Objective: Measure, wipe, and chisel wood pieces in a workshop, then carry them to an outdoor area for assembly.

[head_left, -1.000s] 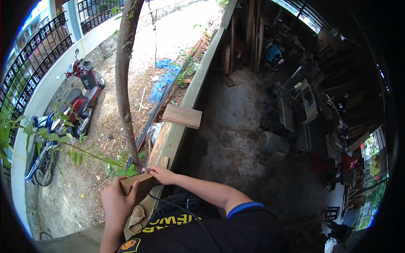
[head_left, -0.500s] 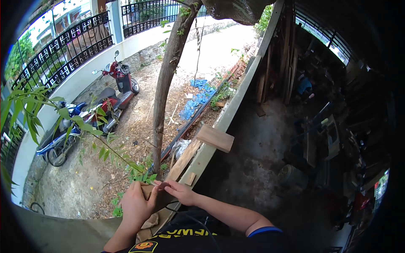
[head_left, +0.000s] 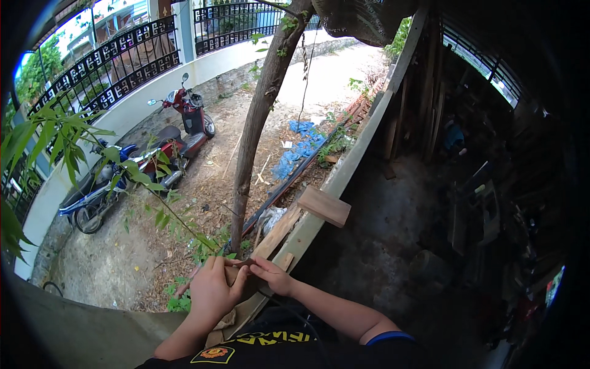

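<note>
Low in the middle, my left hand (head_left: 215,288) is closed round a brown wooden piece (head_left: 232,275), most of it hidden by the fingers. Just to its right, my right hand (head_left: 273,276) pinches a small thin reddish-brown strip (head_left: 245,262) between thumb and fingers. The strip lies against the top of the wooden piece, and the fingertips of both hands almost meet there. A small light wood block (head_left: 285,261) rests on the ledge (head_left: 306,232) just beyond my right hand.
Across the ledge farther off lies a flat wooden block (head_left: 324,206), beside a long pale wood strip (head_left: 278,232). A tree trunk (head_left: 252,129) rises beyond my hands, with a leafy branch (head_left: 157,184) at left. Motorbikes (head_left: 178,144) stand outside; boards (head_left: 430,104) lean at right.
The view has shifted slightly, so the scene sits farther right. Both hands stay together at the wooden piece, and more of the brown strip now shows between them.
</note>
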`<move>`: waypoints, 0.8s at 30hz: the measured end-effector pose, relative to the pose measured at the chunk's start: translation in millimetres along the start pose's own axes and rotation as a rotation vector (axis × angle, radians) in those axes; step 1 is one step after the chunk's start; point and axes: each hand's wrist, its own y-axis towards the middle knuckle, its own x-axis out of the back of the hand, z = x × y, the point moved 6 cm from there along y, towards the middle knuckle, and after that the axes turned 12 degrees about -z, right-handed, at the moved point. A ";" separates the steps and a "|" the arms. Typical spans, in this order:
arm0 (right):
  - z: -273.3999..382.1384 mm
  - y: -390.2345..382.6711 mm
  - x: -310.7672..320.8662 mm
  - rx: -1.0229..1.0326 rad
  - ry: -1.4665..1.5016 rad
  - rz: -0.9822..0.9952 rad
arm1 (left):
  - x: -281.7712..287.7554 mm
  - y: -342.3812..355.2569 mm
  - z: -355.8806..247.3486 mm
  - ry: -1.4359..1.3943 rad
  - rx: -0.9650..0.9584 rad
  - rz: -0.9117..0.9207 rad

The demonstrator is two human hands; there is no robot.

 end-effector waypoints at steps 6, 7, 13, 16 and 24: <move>-12.4 1.8 24.0 -0.432 -0.165 -0.266 | 1.5 4.6 -2.4 -0.056 0.076 0.037; 2.8 2.7 16.8 -0.276 -0.006 -0.126 | 3.8 7.0 -0.3 -0.055 0.090 0.001; 22.6 -10.8 2.6 -0.200 0.370 0.019 | 0.9 0.5 7.1 -0.172 0.173 0.002; 2.9 0.6 12.7 -0.285 -0.105 -0.237 | 0.9 -0.5 8.4 -0.177 0.172 -0.039; 50.4 -20.3 -8.4 0.029 0.204 0.096 | 0.4 6.4 13.9 -0.144 0.168 -0.073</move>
